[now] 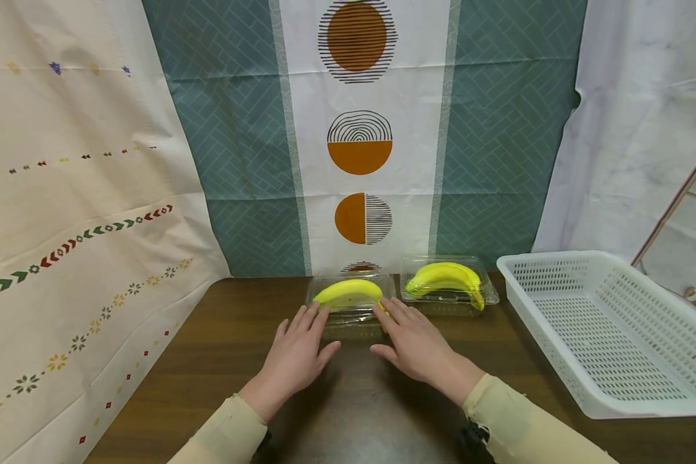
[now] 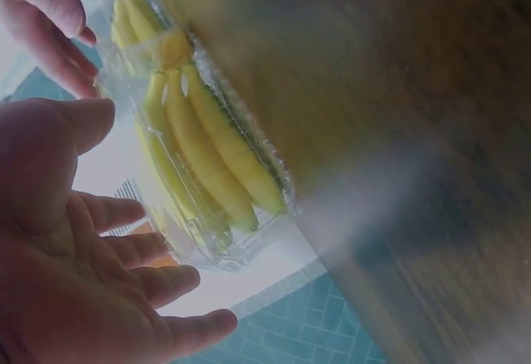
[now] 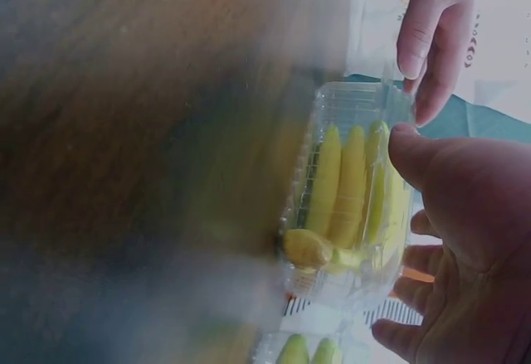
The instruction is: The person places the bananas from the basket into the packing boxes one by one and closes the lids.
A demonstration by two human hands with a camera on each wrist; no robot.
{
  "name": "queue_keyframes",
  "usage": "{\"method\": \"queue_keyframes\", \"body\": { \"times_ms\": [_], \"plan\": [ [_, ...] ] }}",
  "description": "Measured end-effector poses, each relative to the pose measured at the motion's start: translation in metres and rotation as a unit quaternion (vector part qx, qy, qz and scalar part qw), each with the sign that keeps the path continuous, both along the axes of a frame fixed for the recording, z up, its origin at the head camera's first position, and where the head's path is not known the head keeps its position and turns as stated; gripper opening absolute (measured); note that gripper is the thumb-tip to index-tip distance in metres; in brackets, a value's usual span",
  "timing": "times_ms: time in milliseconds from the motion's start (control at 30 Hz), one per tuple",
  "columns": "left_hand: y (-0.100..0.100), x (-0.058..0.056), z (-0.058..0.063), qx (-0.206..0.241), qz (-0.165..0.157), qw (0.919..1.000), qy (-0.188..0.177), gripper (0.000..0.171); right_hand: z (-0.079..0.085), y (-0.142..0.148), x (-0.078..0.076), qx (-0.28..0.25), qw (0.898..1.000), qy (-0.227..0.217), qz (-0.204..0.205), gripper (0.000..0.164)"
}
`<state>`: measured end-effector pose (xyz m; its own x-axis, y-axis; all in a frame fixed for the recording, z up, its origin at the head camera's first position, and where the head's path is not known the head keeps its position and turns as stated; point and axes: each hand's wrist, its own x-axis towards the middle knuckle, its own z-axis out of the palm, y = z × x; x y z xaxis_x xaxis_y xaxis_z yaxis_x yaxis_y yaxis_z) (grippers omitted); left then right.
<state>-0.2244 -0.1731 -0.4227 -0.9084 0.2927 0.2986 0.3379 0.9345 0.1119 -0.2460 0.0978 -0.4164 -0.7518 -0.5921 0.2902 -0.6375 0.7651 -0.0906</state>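
A clear plastic clamshell box [image 1: 338, 316] lies in front of me with a bunch of yellow bananas [image 1: 350, 291] inside. In the left wrist view several bananas [image 2: 203, 148] show through its clear wall. My left hand [image 1: 292, 354] is at the box's near left corner, palm down, fingers extended. On the near right corner side is my right hand [image 1: 417, 345], its fingers also extended and reaching over the box's edge. The right wrist view shows that hand's thumb [image 3: 406, 144] overlapping the clear lid. Neither hand's fingers curl round anything.
A second clear box [image 1: 408, 293] with bananas [image 1: 449, 278] stands just right of the first, at the table's back. Farther right is a white perforated plastic basket [image 1: 562, 361]. Patterned cloths [image 1: 234, 161] hang behind and at the sides of the brown wooden table [image 1: 226, 335].
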Motion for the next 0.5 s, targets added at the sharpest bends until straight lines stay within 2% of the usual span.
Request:
{"method": "queue_keyframes", "body": {
  "times_ms": [233,500],
  "plan": [
    [0.001,-0.010,0.001,0.006,0.002,1.0000,0.000,0.074,0.001,-0.002,-0.009,0.004,1.000,-0.008,-0.009,0.078],
    [0.001,-0.022,0.001,0.011,0.005,0.9998,-0.016,0.076,-0.001,-0.002,-0.020,0.009,1.000,-0.001,-0.009,0.078]
  ]
}}
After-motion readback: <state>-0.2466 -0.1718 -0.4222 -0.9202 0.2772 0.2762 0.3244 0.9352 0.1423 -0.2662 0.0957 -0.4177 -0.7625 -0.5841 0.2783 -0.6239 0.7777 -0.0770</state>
